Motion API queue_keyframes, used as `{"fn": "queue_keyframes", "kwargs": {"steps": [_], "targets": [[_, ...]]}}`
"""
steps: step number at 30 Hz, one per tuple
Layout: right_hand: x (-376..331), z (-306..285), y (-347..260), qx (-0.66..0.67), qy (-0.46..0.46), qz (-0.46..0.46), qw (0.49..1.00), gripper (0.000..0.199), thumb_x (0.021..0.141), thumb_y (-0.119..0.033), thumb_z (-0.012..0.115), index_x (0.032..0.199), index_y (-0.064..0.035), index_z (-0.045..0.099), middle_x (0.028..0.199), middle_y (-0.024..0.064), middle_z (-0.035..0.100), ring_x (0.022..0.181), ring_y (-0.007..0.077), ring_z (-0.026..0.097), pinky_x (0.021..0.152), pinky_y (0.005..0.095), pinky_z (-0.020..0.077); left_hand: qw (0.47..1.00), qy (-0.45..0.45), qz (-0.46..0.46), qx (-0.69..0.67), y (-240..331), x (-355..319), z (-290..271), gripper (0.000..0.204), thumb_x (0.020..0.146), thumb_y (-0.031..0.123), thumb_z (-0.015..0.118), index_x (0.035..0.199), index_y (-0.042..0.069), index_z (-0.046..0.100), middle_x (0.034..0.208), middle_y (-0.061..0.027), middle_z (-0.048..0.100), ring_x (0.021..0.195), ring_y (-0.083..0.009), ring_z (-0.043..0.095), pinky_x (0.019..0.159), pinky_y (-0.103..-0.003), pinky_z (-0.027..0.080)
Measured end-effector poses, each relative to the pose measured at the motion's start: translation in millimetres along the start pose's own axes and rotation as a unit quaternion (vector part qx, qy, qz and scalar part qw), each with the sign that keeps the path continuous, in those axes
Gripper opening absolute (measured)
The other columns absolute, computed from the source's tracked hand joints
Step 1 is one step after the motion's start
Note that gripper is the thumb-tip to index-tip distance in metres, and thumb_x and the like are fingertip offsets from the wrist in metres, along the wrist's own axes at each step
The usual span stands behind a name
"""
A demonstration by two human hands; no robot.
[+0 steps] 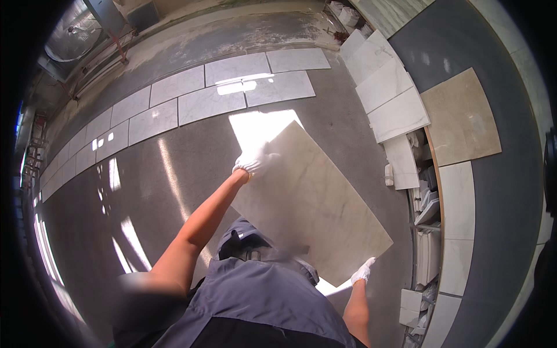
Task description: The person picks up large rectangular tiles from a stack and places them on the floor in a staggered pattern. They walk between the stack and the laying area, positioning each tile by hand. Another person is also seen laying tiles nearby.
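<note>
A large rectangular stone tile [325,203], pale grey-beige with faint veins, is held at a slant in front of my body. My left hand [254,162], in a white work glove, grips its left edge near the far end; sunlight washes out the fingers. At the near right corner, my right hand [363,271], also gloved in white, holds the tile's edge. Part of that hand's fingers is hidden by the tile. The tile's near left side is blurred and partly passes in front of my grey clothing.
Two rows of white veined tiles [212,104] lie on the grey floor [151,191] ahead and leftward. On the right, white tiles [397,116] lean against a dark counter [510,191] bearing a beige tile [461,119]. Stone offcuts [428,255] fill the space below it.
</note>
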State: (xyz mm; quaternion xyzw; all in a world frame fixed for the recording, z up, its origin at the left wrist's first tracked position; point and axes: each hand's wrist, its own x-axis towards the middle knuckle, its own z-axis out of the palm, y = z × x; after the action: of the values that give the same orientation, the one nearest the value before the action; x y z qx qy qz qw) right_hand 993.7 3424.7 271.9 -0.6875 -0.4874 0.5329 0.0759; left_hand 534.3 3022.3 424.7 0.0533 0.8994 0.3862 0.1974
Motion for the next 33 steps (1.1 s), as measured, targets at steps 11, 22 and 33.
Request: {"fn": "queue_keyframes", "kwargs": {"steps": [11,22,33], "targets": [[196,149,-293,-0.018,-0.011,-0.012,1.0,0.097,0.093,-0.076,0.043,0.161,-0.0105,0.02,0.169,0.0064,0.017,0.153,0.0266,0.019,0.124,0.0456,0.0147,1.0,0.011,-0.027,-0.011,124,310,22,0.054,0.086,0.044,0.07,0.116,0.0,0.061,0.105,-0.0199,0.067,0.101,-0.0317,0.066,0.085,-0.043,0.052],[362,366,-618,-0.191,-0.107,-0.157,0.963,0.09,0.093,-0.067,0.054,0.153,-0.0013,0.038,0.159,0.0127,0.038,0.142,0.0272,0.038,0.118,0.0409,0.0293,0.978,-0.125,-0.135,0.102,32,508,109,0.052,0.092,0.041,0.062,0.129,0.005,0.059,0.122,-0.0161,0.066,0.112,-0.032,0.063,0.096,-0.043,0.049],[514,668,-817,-0.459,-0.178,-0.223,0.841,0.093,0.09,-0.066,0.06,0.143,0.0096,0.047,0.147,0.0238,0.05,0.137,0.0349,0.047,0.114,0.0416,0.0352,0.932,0.062,-0.343,-0.096,8,611,243,0.037,0.094,0.027,0.063,0.122,0.003,0.065,0.11,-0.0115,0.068,0.099,-0.0218,0.062,0.088,-0.035,0.05]]}}
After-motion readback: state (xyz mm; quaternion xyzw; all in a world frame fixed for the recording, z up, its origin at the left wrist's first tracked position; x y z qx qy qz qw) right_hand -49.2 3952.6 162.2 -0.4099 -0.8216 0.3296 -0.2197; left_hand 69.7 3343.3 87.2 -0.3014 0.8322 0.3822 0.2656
